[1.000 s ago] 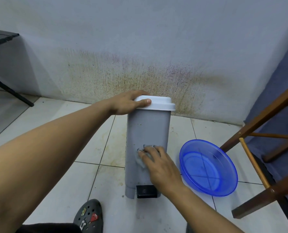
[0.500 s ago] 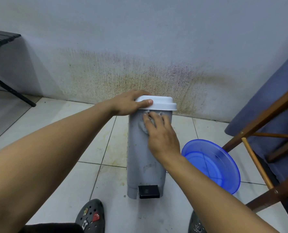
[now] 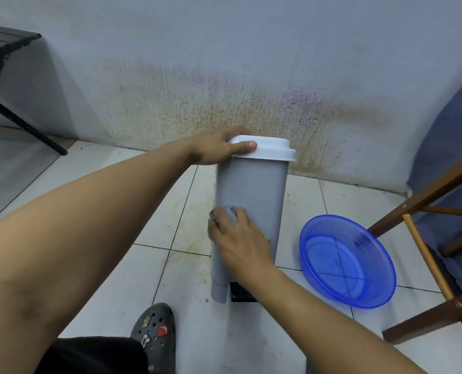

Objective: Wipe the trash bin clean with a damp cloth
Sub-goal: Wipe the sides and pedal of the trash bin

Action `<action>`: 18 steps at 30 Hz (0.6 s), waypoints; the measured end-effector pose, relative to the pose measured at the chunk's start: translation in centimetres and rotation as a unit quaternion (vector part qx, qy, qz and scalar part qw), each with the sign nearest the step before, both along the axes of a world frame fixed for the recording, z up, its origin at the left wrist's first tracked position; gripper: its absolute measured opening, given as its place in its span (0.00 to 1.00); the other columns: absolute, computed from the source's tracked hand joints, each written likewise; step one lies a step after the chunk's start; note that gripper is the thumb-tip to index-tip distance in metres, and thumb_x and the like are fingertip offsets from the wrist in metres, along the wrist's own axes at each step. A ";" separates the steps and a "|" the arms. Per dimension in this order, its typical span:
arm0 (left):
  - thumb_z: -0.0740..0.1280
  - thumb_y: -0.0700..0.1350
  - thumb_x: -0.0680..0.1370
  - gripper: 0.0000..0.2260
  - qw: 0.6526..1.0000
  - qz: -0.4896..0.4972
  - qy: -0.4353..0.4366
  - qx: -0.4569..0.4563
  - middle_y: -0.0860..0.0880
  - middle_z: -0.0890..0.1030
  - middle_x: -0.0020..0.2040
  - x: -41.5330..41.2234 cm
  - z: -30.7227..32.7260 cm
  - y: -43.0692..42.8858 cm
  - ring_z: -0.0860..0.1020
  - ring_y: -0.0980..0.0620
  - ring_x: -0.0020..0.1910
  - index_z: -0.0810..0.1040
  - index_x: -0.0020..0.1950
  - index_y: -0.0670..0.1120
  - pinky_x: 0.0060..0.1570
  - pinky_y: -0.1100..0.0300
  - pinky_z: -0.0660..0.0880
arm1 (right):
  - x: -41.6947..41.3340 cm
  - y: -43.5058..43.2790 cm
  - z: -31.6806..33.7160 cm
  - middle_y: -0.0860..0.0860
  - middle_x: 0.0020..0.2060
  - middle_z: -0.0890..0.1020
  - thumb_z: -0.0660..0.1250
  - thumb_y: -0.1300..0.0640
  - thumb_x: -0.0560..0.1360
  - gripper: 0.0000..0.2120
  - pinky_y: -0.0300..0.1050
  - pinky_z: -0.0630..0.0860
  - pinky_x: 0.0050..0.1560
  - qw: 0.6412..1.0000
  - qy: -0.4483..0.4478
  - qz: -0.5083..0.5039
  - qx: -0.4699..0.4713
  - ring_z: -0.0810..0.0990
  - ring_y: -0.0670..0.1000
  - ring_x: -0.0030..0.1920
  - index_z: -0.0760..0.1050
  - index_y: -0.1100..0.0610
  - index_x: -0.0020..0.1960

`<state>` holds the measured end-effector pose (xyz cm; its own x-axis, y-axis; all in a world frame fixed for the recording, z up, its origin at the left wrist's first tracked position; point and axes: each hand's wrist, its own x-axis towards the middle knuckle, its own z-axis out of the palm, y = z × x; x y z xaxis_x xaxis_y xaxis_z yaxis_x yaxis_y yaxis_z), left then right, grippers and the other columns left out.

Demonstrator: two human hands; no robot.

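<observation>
Grips lid (image 3: pixel 267 150) with left hand (image 3: pixel 217 148), clutches damp cloth (image 3: pixel 231 211) against trash bin (image 3: pixel 259 190) front with right hand (image 3: pixel 242 240). Probably needs lower strokes next.

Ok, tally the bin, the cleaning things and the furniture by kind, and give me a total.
Trash bin: 1
Cloth: 1
Basin: 1
Table: 1
Chair: 1
Total: 5
</observation>
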<state>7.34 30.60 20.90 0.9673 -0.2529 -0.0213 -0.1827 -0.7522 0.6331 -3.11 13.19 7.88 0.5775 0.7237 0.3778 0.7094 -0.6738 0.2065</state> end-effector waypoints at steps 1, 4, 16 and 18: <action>0.60 0.65 0.82 0.22 1.000 0.000 0.002 0.000 0.53 0.75 0.72 0.0 0.0 0.0 0.72 0.52 0.66 0.71 0.74 0.59 0.62 0.53 0.66 | -0.7 -0.3 -1.1 0.56 0.57 0.79 0.55 0.68 0.71 0.16 0.50 0.74 0.39 1.000 0.008 0.015 -0.008 0.73 0.60 0.45 0.79 0.61 0.51; 0.60 0.65 0.82 0.22 1.000 0.002 0.004 -0.004 0.54 0.75 0.72 0.1 0.0 0.0 0.72 0.52 0.67 0.71 0.74 0.59 0.64 0.52 0.67 | -2.3 -1.1 -3.1 0.57 0.54 0.79 0.52 0.67 0.72 0.17 0.49 0.70 0.39 0.998 0.025 0.041 -0.047 0.72 0.57 0.41 0.80 0.61 0.49; 0.62 0.68 0.79 0.25 0.999 0.008 0.007 -0.040 0.56 0.76 0.70 1.0 -0.8 0.3 0.74 0.52 0.68 0.73 0.74 0.60 0.71 0.46 0.69 | 4.2 0.4 7.6 0.54 0.65 0.75 0.59 0.61 0.76 0.22 0.50 0.75 0.41 0.994 -0.014 -0.092 0.051 0.75 0.60 0.49 0.73 0.55 0.69; 0.62 0.67 0.79 0.25 0.999 0.010 0.003 -0.041 0.56 0.76 0.70 0.9 -0.8 0.3 0.74 0.52 0.68 0.73 0.74 0.60 0.72 0.47 0.68 | 4.8 -0.5 7.5 0.54 0.66 0.75 0.54 0.61 0.76 0.24 0.52 0.77 0.43 0.993 -0.008 -0.097 0.062 0.75 0.61 0.52 0.72 0.56 0.70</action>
<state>8.29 30.88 20.10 0.9719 -0.2355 -0.0066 -0.1650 -0.7004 0.6944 1.65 12.66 15.40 0.6952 0.5470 0.4663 0.5609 -0.8185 0.1239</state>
